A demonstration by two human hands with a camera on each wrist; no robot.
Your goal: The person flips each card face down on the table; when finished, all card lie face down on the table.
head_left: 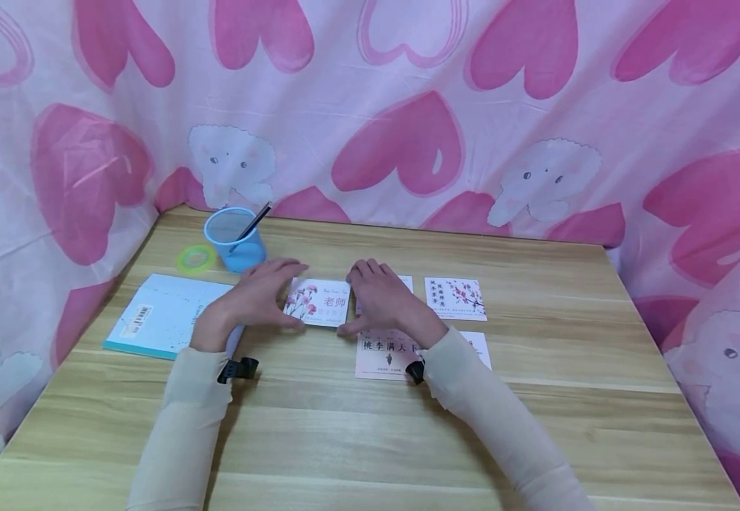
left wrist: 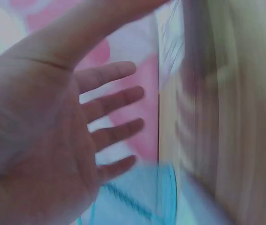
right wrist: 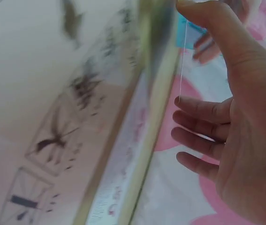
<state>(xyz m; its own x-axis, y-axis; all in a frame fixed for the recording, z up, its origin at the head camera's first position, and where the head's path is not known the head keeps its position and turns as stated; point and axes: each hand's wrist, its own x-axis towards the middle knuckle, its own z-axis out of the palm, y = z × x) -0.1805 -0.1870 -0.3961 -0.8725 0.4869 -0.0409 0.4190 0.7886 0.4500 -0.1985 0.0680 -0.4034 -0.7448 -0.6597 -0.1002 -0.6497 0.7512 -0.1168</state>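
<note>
"Starting nearest you, what's there?"

"My pale sleeves reach in over the worktop, a black strap at each wrist. Just past them lies a pink card, and beside it a white card partly covered by my right arm."

"And next?"

"A pale blue notebook with a barcode label lies at the left. To its right, near the middle of the worktop, the flower card sits between my hands."

"Are you gripping it?"

"With my right hand, yes: thumb and forefinger pinch it by its edges. My left hand is loose, fingers straight and spread, thumb by the card's lower left corner. I can't tell whether that thumb touches."

"Farther back?"

"Another card is mostly hidden by my right hand, and a blossom card lies to its right. At the left, a yellow-green ring lies just beside a blue cup with a pen leaning in it. Behind everything hangs a curtain with pink hearts."
</note>
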